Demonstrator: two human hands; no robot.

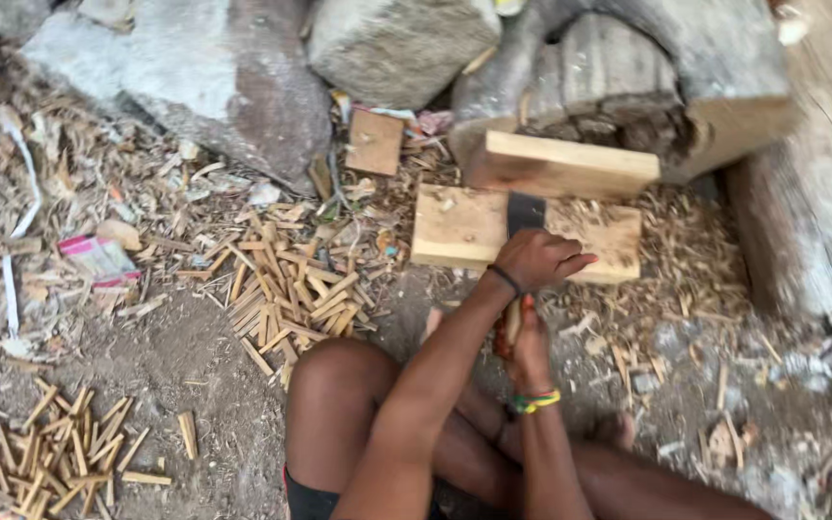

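**Desk:** What does the frame show?

**Photographer:** A person seated on the dirt ground (146, 356), knees drawn up, splitting wood. The left hand (536, 258) rests on top, fingers loosely curled with two stretched out to the right, over a dark flat metal blade (526, 212). The blade stands on a pale rectangular wooden block (455, 229) lying flat just beyond the knees. The right hand (529, 347), wearing a bright beaded wristband, is wrapped around what looks like a reddish-brown handle below the left; the grip itself is partly hidden.

**Desk:** And around them?

**Photographer:** A second pale plank (560, 164) sits just behind the block, leaning against a hollowed grey log (628, 67). To the left lies a heap of short split wooden sticks (291, 294); a smaller pile of the same sticks (69, 453) lies near the left corner. Shavings cover the ground.

**Desk:** Where is the risk?

**Photographer:** In my judgement, the upper hand. It sits right over the blade, so if the edge breaks through the grain suddenly or slides sideways, the outstretched fingers could meet the steel or get pinched against the block. The block is not clamped, only lying on loose chips, so it could shift or tip under pressure. The bare knees are also close under the handle, should the tool jump back toward the body.
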